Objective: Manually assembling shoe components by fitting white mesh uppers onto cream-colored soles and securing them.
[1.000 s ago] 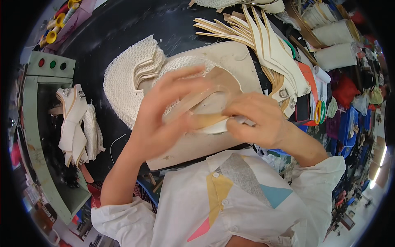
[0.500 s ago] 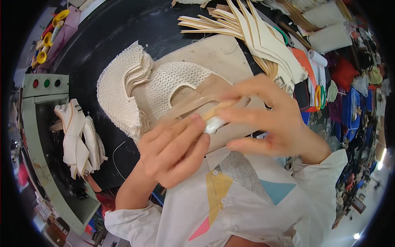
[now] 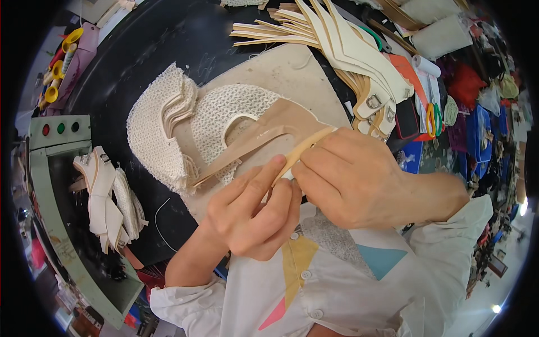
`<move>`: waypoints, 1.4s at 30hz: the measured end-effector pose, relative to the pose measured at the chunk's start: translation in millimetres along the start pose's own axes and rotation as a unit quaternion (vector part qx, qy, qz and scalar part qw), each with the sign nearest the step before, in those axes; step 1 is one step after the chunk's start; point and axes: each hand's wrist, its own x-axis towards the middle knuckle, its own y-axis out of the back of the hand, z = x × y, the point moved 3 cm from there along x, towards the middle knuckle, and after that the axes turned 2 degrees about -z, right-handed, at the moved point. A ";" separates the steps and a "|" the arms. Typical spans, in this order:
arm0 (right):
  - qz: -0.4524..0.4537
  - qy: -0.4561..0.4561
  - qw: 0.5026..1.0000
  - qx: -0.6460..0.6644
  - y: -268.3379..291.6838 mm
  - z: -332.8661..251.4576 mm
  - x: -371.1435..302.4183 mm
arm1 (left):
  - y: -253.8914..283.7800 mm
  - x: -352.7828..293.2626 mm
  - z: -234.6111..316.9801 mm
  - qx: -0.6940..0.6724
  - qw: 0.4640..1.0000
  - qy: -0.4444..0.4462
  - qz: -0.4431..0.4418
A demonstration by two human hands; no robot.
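Head camera, looking down: nearest is the person's white shirt [image 3: 247,297], with yellow, grey, teal and pink patches and a row of buttons. Just above it, the left hand [image 3: 250,210] and the right hand [image 3: 356,182] work close together. The left hand's thumb and forefinger are closed on the lower end of a tan strip [image 3: 306,146] with a white underside; the right hand, its fingers curled, pinches the same strip further along. The strip slants up to the right, held between the hands at the near side of a beige board [image 3: 314,78].

Just beyond it lies a brown piece [image 3: 286,121] with a long narrow arm reaching left; where it meets the strip is hard to make out. It overlaps a cream woven piece [image 3: 236,104] with a curved cut-out. To the left, a stack of similar woven pieces [image 3: 149,135] overlaps the board's edge.

Farther left, white straps [image 3: 101,194] with buckles lie beside a grey-green metal case [image 3: 48,182] bearing red, green and black buttons. Beyond the board, on the black table [image 3: 208,33], a fanned bundle of cream straps [image 3: 342,50] spreads; right of it are scissors [image 3: 435,119] with yellow and green handles.
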 end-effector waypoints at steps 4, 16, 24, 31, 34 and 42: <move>0.084 -0.049 0.990 0.102 -4.9 21.7 -4.5 | 0.1 -3.4 -1.1 0.013 1.000 0.012 0.005; 0.128 -0.187 0.916 0.331 -9.6 57.9 -19.8 | 18.7 -29.4 -29.4 -0.068 0.979 0.155 0.110; 0.337 -0.317 0.587 0.665 -57.1 103.8 0.4 | 37.4 -38.7 -43.4 -0.155 0.909 0.269 0.277; 0.455 -0.317 0.406 0.726 -48.6 148.9 3.1 | 12.8 -114.0 -40.6 0.161 0.944 0.177 -0.227; 0.454 -0.279 0.358 0.766 -62.1 177.9 -7.3 | -3.7 -108.3 -41.5 0.213 0.931 0.196 -0.224; 0.485 -0.317 0.238 0.780 -82.2 225.4 -34.5 | -13.1 -120.5 -40.6 0.105 0.954 0.177 -0.216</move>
